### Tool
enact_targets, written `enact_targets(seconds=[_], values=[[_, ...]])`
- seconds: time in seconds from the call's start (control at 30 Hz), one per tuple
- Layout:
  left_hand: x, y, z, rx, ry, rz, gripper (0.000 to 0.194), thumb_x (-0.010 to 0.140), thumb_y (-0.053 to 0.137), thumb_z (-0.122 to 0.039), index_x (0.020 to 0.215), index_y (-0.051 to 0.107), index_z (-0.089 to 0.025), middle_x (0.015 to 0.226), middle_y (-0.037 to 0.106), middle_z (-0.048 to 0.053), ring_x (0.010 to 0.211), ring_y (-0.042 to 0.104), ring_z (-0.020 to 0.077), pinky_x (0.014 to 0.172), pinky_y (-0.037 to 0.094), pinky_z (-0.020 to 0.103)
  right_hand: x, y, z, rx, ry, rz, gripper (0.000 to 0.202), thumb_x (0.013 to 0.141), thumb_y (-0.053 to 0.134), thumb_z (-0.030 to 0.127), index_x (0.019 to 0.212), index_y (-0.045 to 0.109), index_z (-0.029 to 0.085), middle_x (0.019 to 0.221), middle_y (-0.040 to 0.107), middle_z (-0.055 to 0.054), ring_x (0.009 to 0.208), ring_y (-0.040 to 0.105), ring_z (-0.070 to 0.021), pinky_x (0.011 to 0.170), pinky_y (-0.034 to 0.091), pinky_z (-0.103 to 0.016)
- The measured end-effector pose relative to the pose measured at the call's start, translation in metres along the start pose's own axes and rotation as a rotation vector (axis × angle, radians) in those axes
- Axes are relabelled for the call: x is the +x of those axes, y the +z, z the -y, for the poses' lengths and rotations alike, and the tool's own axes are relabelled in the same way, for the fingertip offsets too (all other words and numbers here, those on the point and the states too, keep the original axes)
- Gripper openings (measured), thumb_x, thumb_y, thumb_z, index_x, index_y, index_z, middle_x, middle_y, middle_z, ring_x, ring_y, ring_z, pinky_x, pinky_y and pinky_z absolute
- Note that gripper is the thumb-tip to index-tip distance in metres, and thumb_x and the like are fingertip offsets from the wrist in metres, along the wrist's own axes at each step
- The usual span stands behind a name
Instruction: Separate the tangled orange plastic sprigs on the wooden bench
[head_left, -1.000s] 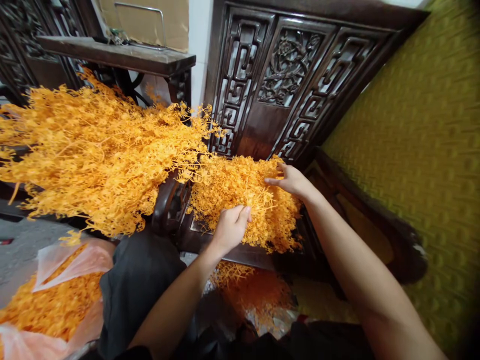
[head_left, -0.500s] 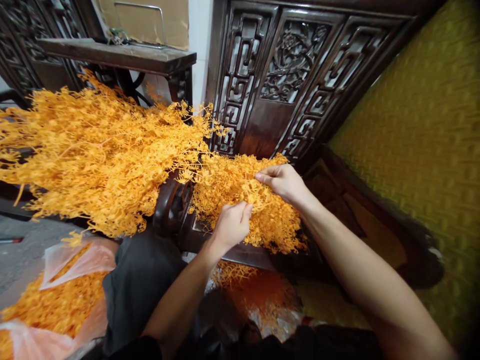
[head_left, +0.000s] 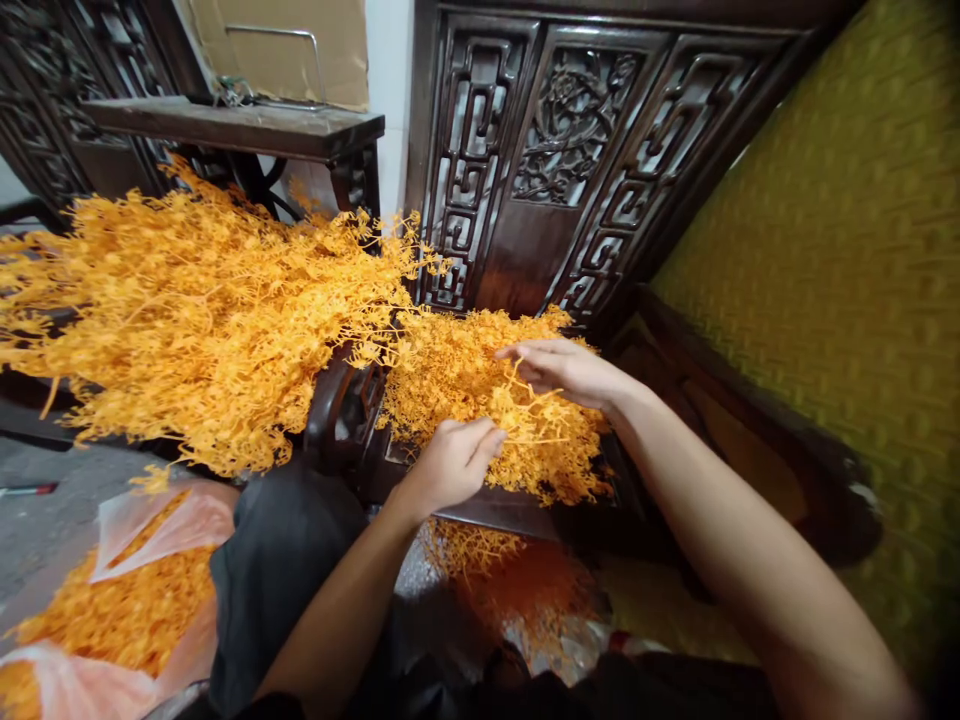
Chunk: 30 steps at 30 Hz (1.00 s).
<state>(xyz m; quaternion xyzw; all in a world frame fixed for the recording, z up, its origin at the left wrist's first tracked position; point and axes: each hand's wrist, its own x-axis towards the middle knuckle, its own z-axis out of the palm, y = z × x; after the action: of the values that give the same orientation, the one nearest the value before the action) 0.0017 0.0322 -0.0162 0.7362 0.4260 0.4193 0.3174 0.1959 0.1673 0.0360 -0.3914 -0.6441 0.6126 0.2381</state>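
Note:
Between the thumb and fingers of my left hand (head_left: 457, 464) is the stem end of an orange dried-flower sprig (head_left: 527, 408). Its thin branches spread toward the right. My right hand (head_left: 568, 372) is just above the sprig, fingers stretched out and nothing visible in them; its fingertips are partly turned away. Beneath both hands a pile of orange clippings (head_left: 442, 370) covers a dark wooden seat (head_left: 517, 512).
A big heap of orange dried branches (head_left: 202, 330) lies to the left, beside a carved armrest (head_left: 321, 420). An open plastic bag (head_left: 120, 590) of orange bits sits lower left. Behind stands a carved wooden panel (head_left: 536, 240); a yellow-green textured surface (head_left: 847, 250) rises at right.
My right hand has loosened from a pinch and stretched its fingers over the sprig. My left hand has shifted slightly left and down, still with the sprig.

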Motion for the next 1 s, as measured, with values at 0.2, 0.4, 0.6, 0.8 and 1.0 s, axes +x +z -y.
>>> enact_targets(seconds=[0.2, 0.4, 0.6, 0.8, 1.0], values=[[-0.001, -0.005, -0.003, -0.040, -0.003, 0.029, 0.038, 0.103, 0.040, -0.033, 0.071, 0.055, -0.019, 0.061, 0.054, -0.002, 0.057, 0.051, 0.0114, 0.066, 0.036, 0.026, -0.004, 0.009, -0.002, -0.180, -0.111, 0.113, 0.050, 0.078, 0.077, 0.060, 0.066, 0.054, 0.017, 0.057, 0.044, 0.005, 0.052, 0.036, -0.0068, 0.047, 0.029, -0.020], [-0.010, -0.018, -0.014, -0.148, -0.040, 0.101, 0.043, 0.102, 0.040, -0.038, 0.067, 0.056, -0.019, 0.055, 0.053, -0.002, 0.053, 0.052, 0.0113, 0.062, 0.038, 0.025, 0.003, -0.029, -0.008, 0.103, -0.183, -0.638, 0.043, 0.079, 0.079, 0.051, 0.071, 0.049, 0.020, 0.066, 0.051, 0.002, 0.054, 0.049, -0.0096, 0.051, 0.050, -0.025], [-0.007, -0.013, -0.008, -0.298, -0.059, 0.099, 0.048, 0.102, 0.041, -0.046, 0.068, 0.058, -0.018, 0.058, 0.056, 0.000, 0.053, 0.053, 0.0102, 0.058, 0.038, 0.023, -0.016, 0.008, -0.002, 0.180, -0.053, 0.061, 0.037, 0.073, 0.086, 0.041, 0.092, 0.062, 0.020, 0.078, 0.065, 0.001, 0.062, 0.058, -0.0105, 0.052, 0.048, -0.021], [-0.006, -0.009, 0.000, -0.423, -0.102, 0.072, 0.054, 0.099, 0.042, -0.059, 0.068, 0.058, -0.017, 0.054, 0.051, -0.001, 0.048, 0.047, 0.0090, 0.052, 0.034, 0.022, -0.022, 0.050, -0.003, 0.163, 0.021, 0.403, 0.055, 0.063, 0.088, 0.057, 0.090, 0.069, 0.014, 0.082, 0.067, -0.002, 0.072, 0.062, -0.0118, 0.061, 0.049, -0.022], [-0.011, -0.015, 0.004, -0.438, -0.121, -0.016, 0.050, 0.100, 0.044, -0.052, 0.064, 0.052, -0.018, 0.051, 0.044, -0.003, 0.048, 0.041, 0.0089, 0.052, 0.031, 0.024, -0.003, 0.010, -0.012, 0.224, -0.190, -0.336, 0.045, 0.072, 0.086, 0.044, 0.069, 0.048, 0.019, 0.057, 0.042, 0.008, 0.046, 0.036, -0.0049, 0.041, 0.029, -0.016]])
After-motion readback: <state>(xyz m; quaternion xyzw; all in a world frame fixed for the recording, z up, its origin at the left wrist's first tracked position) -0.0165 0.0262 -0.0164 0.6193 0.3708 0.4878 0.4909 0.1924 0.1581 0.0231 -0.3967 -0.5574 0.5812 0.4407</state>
